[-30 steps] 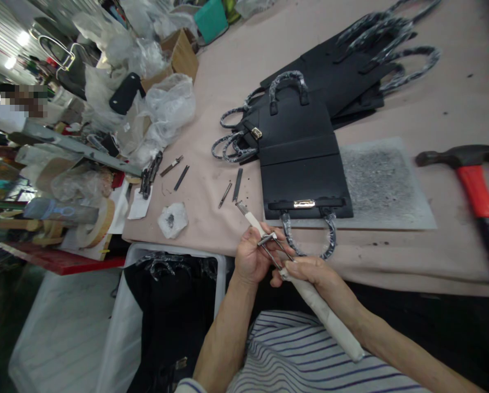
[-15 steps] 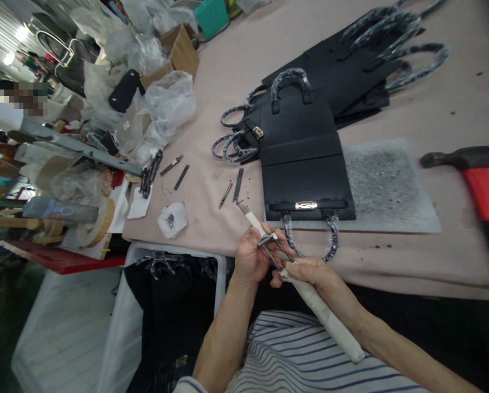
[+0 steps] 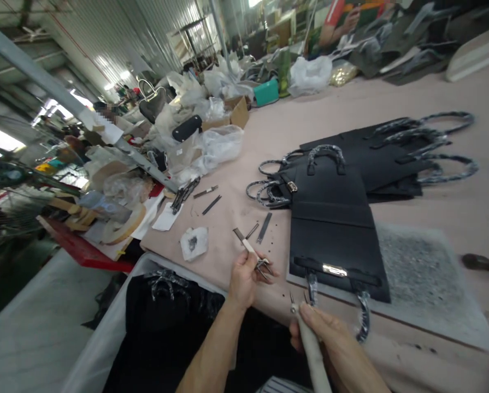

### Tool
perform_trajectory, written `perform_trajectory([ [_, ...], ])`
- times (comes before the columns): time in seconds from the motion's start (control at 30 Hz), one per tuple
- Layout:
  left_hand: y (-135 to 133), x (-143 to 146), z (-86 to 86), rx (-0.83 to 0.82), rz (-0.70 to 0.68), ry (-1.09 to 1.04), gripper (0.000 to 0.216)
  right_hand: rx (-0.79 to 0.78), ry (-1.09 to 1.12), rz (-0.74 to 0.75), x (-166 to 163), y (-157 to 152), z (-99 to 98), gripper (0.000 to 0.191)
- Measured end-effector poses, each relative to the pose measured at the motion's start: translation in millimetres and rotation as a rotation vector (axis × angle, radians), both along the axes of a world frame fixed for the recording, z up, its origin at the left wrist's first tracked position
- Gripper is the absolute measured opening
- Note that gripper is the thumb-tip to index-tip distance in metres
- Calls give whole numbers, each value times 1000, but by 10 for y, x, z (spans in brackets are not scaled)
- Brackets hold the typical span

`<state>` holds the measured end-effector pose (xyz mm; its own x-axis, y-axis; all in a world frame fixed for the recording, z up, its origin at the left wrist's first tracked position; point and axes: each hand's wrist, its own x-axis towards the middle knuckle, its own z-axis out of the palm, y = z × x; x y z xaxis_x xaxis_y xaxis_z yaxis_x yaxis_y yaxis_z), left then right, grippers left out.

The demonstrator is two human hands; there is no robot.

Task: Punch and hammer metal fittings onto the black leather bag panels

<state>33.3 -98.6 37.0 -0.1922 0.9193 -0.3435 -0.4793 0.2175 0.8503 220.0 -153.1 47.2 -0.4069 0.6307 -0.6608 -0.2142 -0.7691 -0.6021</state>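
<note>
My left hand is closed around a slim metal tool with a white-wrapped middle; its tip points up and left over the table. Shiny metal parts stick out by those fingers, their exact shape unclear. In my right hand is a two-pronged tool with a thick white-wrapped handle, prongs upward. The two tools are apart. Beyond my hands lies a black handbag, a gold-coloured clasp on its flap and plastic wrap round its handles.
More black bags lie stacked behind. A speckled sheet extends under the near bag. Loose metal strips and a crumpled white wrapper lie to the left. Below the table edge, a white bin holds black goods.
My hands have moved apart, and the prongs have come away from the metal parts in my left hand. The view has tilted up, showing more of the workshop.
</note>
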Motion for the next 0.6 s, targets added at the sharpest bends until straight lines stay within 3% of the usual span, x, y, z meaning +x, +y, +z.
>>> perform_trajectory([
  [0.13,114,-437,-95,-11,114,259,54,47,-106,5,-119,244,40,65],
  [0.27,102,-720,-306,-9,183,325,56,165,-200,21,-339,712,45,60],
  [0.5,21,-750,-386,27,195,284,58,434,-431,132,-1120,1869,-88,29],
  [0.6,12,-755,-418,49,198,276,58,556,-497,196,-1485,2225,-123,18],
])
